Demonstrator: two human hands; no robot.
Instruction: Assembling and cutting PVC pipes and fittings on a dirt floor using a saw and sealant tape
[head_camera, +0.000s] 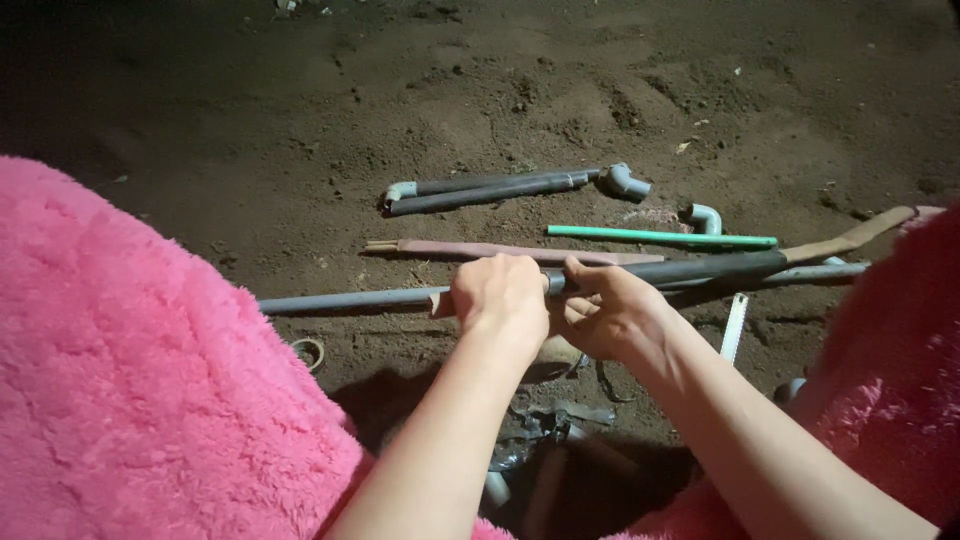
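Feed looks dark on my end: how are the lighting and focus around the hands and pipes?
Head view: a light near the camera brightens the left hand, right hand and grey pipe; the soil darkens toward the top edge; pink fleece looks soft; shadow hides things below the wrists.

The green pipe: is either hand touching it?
No. The green pipe lies on the dirt beyond both hands, which grip the long grey pipe instead.

1. I see open dirt ground (520, 70) across the top, free for a hand.
2. Ahead, a pair of grey pipes (490, 190), a green pipe (660, 237) and a reddish strip (480, 250) lie as low bars.
3. Pink fleece (150, 400) walls off both sides.
4. Scraps (545, 420) crowd the shadowed gap between my forearms.
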